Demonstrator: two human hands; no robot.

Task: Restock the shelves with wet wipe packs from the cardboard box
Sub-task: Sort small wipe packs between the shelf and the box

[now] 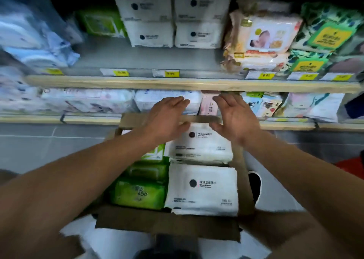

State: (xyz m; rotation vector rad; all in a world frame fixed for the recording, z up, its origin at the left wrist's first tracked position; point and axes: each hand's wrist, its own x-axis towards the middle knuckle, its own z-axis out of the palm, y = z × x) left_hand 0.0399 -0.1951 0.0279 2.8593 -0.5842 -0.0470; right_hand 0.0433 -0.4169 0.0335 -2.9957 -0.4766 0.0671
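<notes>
An open cardboard box (167,225) sits below me on the floor, in front of the shelves. It holds white wet wipe packs (202,189) on the right and green wet wipe packs (137,193) on the left. My left hand (167,118) and my right hand (234,117) hover above the far end of the box, fingers straight, palms facing each other, holding nothing. Between and below them lies another white pack (201,144). On the upper shelf (177,83) stand stacked white packs (173,16) of the same kind.
The upper shelf also carries blue packs (39,40) at left, a green pack (100,22), and pink (264,40) and green-leaf packs (325,38) at right. Bare shelf shows in front of the white stacks. The lower shelf (88,118) is lined with assorted packs.
</notes>
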